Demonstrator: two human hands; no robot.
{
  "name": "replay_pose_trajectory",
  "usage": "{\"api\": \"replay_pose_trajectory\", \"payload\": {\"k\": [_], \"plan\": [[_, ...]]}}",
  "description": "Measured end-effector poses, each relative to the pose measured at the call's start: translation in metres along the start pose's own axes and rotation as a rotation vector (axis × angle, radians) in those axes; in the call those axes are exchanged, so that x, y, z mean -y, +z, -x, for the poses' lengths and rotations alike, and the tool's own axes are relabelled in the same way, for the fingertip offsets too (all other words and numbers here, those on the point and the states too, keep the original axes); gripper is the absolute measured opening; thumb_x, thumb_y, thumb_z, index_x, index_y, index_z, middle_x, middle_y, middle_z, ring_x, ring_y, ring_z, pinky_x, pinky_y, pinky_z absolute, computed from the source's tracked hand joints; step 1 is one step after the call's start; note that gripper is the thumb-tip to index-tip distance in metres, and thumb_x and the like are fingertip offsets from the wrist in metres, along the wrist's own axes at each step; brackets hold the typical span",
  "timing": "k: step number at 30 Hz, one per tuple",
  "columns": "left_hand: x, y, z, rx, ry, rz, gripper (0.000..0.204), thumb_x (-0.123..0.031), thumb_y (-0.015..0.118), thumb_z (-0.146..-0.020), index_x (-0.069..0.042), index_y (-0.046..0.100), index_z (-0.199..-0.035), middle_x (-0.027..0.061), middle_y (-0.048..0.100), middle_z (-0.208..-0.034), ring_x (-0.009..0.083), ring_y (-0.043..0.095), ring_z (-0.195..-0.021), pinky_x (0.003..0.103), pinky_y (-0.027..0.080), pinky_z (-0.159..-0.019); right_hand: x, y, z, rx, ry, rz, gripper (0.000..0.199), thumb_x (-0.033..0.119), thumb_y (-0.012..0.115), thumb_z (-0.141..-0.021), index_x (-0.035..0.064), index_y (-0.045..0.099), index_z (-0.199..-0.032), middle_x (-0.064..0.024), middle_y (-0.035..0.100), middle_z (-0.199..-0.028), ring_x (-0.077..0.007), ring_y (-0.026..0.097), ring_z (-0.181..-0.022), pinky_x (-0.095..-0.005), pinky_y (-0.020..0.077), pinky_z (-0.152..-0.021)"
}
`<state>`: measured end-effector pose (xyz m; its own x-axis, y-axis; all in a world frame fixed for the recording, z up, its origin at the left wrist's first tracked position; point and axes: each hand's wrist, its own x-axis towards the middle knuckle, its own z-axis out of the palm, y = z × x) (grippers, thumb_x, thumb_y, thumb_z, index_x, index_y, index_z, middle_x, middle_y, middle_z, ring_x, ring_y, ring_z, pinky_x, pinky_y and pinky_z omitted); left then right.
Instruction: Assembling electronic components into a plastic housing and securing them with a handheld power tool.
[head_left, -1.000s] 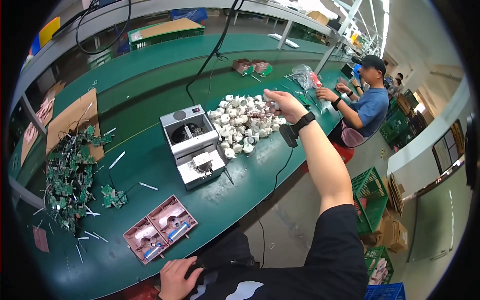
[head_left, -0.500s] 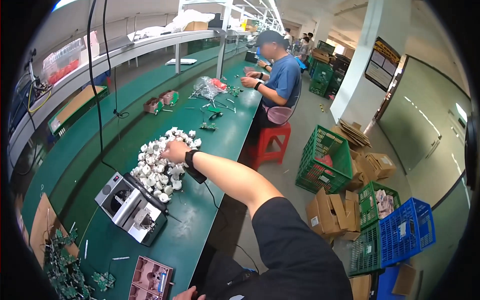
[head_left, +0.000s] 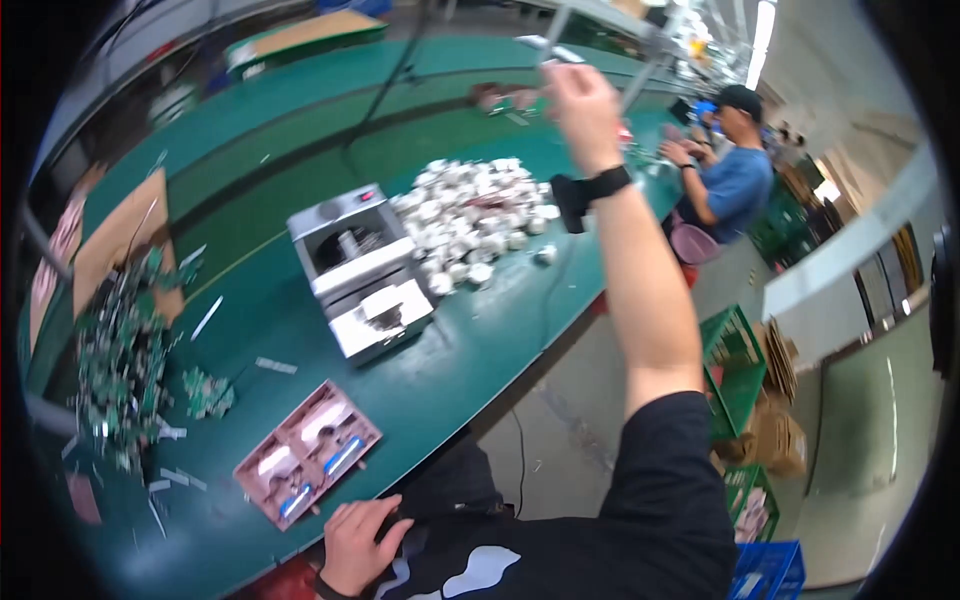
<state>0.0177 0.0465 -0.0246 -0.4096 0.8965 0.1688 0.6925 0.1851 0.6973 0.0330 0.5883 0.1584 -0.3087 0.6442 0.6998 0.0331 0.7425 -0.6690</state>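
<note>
My right hand (head_left: 582,105) is raised over the far side of the bench, beyond a heap of small white plastic parts (head_left: 470,210). Its fingers are curled together and a little blurred; whatever they may hold is too small to make out. A dark band (head_left: 590,195) circles that wrist. My left hand (head_left: 358,540) rests low by the bench's near edge, fingers loosely apart and holding nothing. Closest to it lies a pink two-part plastic case (head_left: 308,455) with blue cylinders inside. A grey and black tabletop machine (head_left: 362,275) stands between the case and the white heap.
Green circuit boards (head_left: 125,365) pile up at the left by a brown cardboard sheet (head_left: 130,245). Another person (head_left: 735,170) sits at the bench's far right. Green crates (head_left: 735,365) and cardboard boxes (head_left: 780,440) stand on the floor at right.
My right hand has lifted out of the white heap and moved up and away. The view has turned left, bringing more of my left hand and the pink case into sight.
</note>
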Motion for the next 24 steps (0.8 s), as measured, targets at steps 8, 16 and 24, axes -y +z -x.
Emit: {"api": "replay_pose_trajectory", "payload": {"k": [8, 16, 24], "plan": [[0.009, -0.004, -0.002, -0.009, 0.074, 0.029, 0.032, -0.02, 0.085, -0.079, -0.006, 0.075, -0.106, 0.0084, 0.075, -0.093, 0.028, 0.072, -0.084, 0.038, 0.054, -0.076, -0.068, 0.013, 0.128, 0.832, 0.02, 0.527, 0.032, 0.036, 0.081, -0.082, 0.0098, 0.077, -0.099, -0.0183, 0.075, -0.083, -0.0355, 0.074, -0.082, -0.0478, 0.0583, -0.076], [0.01, 0.005, 0.002, 0.025, 0.114, 0.046, 0.031, -0.021, 0.086, -0.079, -0.006, 0.075, -0.105, 0.0075, 0.075, -0.093, 0.0266, 0.072, -0.083, 0.038, 0.054, -0.075, -0.065, 0.009, 0.197, 0.794, 0.012, 0.788, 0.039, 0.034, 0.082, -0.085, 0.0112, 0.071, -0.114, -0.0132, 0.076, -0.084, -0.0364, 0.073, -0.087, -0.0472, 0.0573, -0.078], [0.002, 0.005, -0.002, 0.008, 0.115, 0.03, 0.031, -0.02, 0.085, -0.08, -0.006, 0.075, -0.106, 0.0074, 0.075, -0.092, 0.0267, 0.071, -0.082, 0.037, 0.053, -0.076, -0.071, 0.003, 0.204, 0.646, 0.002, 0.585, 0.043, 0.035, 0.082, -0.085, 0.0132, 0.067, -0.119, -0.0136, 0.075, -0.096, -0.0373, 0.072, -0.089, -0.0489, 0.0563, -0.076]]}}
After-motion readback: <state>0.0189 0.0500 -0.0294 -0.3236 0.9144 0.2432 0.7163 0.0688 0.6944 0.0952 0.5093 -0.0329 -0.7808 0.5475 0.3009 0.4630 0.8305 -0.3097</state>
